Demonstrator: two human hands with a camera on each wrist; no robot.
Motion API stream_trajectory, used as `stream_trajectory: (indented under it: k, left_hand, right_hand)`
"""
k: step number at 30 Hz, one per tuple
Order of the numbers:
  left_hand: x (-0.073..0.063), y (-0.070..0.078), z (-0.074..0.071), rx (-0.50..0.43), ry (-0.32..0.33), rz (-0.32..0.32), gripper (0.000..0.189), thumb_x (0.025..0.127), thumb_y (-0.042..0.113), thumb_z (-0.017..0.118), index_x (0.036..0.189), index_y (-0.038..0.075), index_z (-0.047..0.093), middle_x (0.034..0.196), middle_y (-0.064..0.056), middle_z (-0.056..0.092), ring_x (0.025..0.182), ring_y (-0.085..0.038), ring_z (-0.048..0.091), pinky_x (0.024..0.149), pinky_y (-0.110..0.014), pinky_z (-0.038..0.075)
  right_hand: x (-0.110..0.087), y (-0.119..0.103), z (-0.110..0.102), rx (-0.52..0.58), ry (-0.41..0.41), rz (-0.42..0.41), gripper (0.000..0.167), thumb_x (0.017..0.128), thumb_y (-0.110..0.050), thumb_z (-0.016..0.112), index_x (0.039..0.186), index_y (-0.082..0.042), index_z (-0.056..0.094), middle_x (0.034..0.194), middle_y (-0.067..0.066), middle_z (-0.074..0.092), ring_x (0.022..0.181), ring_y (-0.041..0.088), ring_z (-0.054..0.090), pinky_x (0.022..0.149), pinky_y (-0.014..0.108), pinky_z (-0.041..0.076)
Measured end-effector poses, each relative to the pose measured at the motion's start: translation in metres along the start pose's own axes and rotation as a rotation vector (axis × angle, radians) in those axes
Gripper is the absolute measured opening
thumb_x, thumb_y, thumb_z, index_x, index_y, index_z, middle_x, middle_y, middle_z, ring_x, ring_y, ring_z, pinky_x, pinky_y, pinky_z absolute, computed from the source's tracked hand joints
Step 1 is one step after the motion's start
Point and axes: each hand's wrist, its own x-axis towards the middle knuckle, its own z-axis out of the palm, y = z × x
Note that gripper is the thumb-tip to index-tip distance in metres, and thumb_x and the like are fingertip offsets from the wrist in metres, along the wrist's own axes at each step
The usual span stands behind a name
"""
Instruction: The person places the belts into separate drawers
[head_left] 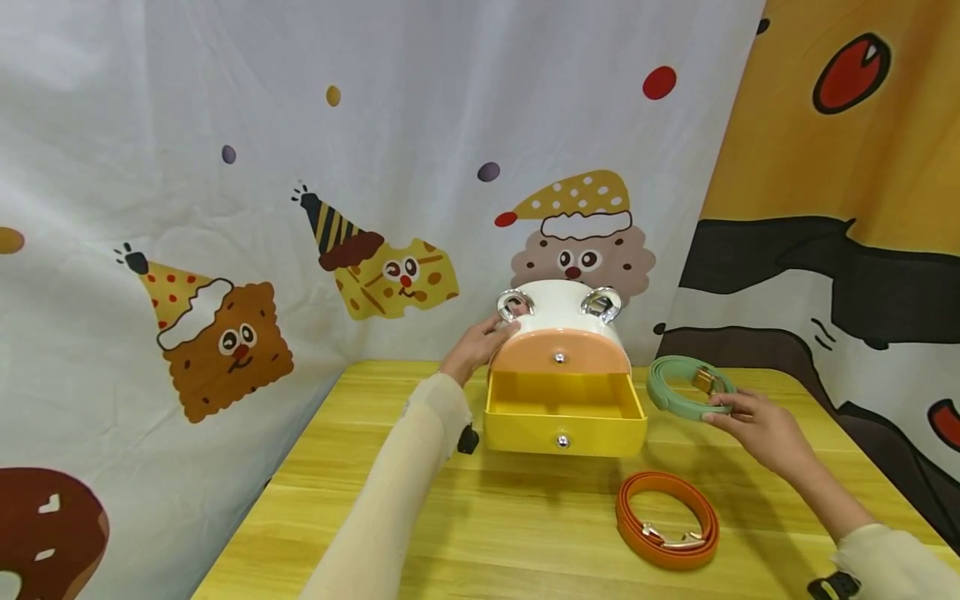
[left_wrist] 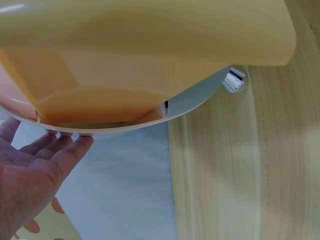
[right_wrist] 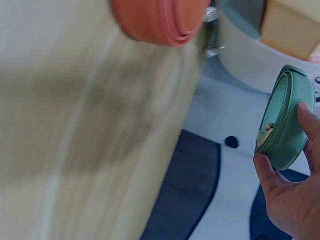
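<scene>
My right hand (head_left: 768,429) pinches a coiled green belt (head_left: 660,390) with a gold buckle, held to the right of a small white drawer cabinet (head_left: 558,302). In the right wrist view, the thumb and fingers hold the green belt (right_wrist: 296,120) by its edges. My left hand (head_left: 480,346) touches the cabinet's left side, its fingers (left_wrist: 72,155) extended along the shell. The cabinet's yellow lower drawer (head_left: 525,433) is pulled out, with its yellow floor showing. Its orange upper drawer (head_left: 592,354) is closed.
A coiled orange belt (head_left: 636,540) with a metal buckle lies on the wooden table (head_left: 330,483), in front of the cabinet to the right. Two silver rings (head_left: 516,305) stand on the cabinet's top. A printed curtain (head_left: 420,150) hangs behind the table.
</scene>
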Motion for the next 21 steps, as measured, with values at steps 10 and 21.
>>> stream_trajectory:
  k: [10,21]
  left_hand:
    - [0.0,0.002,-0.001,-0.004,-0.002,-0.011,0.082,0.089,0.066,0.06,0.157,0.026,0.034,0.158,-0.013,0.034,0.143,-0.032,0.032,0.113,-0.049,0.031]
    - [0.003,0.0,-0.001,0.003,0.005,-0.016,0.086,0.087,0.069,0.061,0.156,0.026,0.035,0.157,-0.012,0.035,0.142,-0.032,0.034,0.113,-0.048,0.031]
  right_hand:
    - [0.004,-0.038,-0.025,0.046,-0.017,-0.032,0.027,0.095,-0.023,0.07,0.109,0.0,0.07,0.131,0.037,0.044,0.108,0.057,0.056,0.072,0.04,0.059]
    - [0.01,-0.076,-0.039,0.032,-0.039,-0.083,0.021,0.094,-0.026,0.071,0.108,-0.009,0.072,0.121,0.014,0.059,0.096,0.002,0.058,0.07,0.017,0.05]
